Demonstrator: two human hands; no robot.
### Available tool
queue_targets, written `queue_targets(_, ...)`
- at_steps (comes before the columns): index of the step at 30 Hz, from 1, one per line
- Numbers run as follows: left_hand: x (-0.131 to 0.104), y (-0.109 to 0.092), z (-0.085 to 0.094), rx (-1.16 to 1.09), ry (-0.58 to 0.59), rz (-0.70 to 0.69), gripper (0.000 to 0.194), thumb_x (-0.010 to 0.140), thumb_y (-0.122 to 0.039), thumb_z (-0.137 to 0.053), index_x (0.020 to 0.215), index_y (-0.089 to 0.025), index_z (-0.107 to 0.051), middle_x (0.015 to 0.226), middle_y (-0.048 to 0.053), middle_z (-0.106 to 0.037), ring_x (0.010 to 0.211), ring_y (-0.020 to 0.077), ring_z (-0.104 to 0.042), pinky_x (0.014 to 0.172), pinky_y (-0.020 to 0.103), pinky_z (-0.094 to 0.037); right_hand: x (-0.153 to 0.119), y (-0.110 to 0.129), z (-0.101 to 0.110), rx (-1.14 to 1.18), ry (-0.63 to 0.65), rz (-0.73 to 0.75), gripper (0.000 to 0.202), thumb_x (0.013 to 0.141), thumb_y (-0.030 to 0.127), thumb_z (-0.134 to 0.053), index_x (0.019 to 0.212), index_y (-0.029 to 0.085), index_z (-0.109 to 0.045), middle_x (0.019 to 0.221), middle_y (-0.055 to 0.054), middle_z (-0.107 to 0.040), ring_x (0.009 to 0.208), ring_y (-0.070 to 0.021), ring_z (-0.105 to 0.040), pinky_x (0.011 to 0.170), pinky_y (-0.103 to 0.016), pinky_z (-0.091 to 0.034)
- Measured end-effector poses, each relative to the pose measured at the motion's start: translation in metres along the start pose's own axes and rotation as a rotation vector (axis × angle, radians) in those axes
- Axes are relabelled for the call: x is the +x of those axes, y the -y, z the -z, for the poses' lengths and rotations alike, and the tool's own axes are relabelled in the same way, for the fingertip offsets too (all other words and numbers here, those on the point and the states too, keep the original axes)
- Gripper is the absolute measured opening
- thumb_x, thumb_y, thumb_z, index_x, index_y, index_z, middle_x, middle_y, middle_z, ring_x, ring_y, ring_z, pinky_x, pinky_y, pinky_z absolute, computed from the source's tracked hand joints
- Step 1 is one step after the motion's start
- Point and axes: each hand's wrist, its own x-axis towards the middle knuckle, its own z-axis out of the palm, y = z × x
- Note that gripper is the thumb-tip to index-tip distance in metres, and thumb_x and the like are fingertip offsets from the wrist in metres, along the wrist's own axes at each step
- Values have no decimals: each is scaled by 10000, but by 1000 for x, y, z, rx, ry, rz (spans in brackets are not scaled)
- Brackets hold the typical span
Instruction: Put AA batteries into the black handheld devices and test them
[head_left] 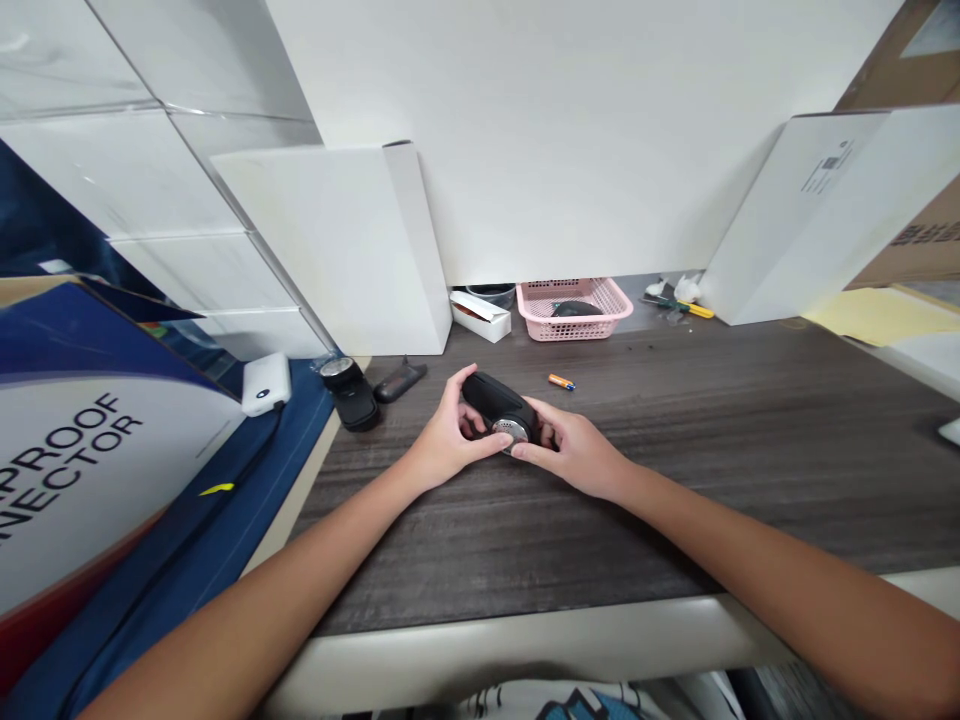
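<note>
A black handheld device (491,398) with a round, perforated silver head, which looks like a fabric shaver, is held over the table between both hands. My left hand (457,430) grips its left side, the thumb lying on the metal head. On the other side my right hand (566,443) closes round the head end, its thumb at the rim of the silver disc. The fingers beneath the device are partly hidden. An orange battery (561,382) lies on the table just beyond my right hand.
Left of my hands are a black device with a silver top (350,393) and a small black piece (400,381). A pink basket (575,330) holding a dark object stands at the back, beside a small white box (480,317). White panels (360,250) enclose the dark wooden table (712,420).
</note>
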Motion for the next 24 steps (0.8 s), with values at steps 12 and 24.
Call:
queue_targets(12, 2, 3, 0, 32, 16, -3, 1160, 764, -507, -892, 1631, -238, -170, 814, -41, -601, 720, 154, -570, 711, 298, -440, -2, 0, -1, -24, -23, -12, 671, 897, 497, -780, 1501, 295, -569, 818, 34, -644, 681, -150, -551, 637, -270, -428)
queue_targets(24, 4, 4, 2, 32, 31, -6, 1153, 769, -542, -883, 1637, -241, -186, 840, -27, -615, 731, 161, -576, 702, 300, -434, -2, 1, -1, 0, -14, -28, 617, 915, 473, -765, 1477, 293, -583, 824, 35, -655, 683, -152, -567, 632, -269, -419)
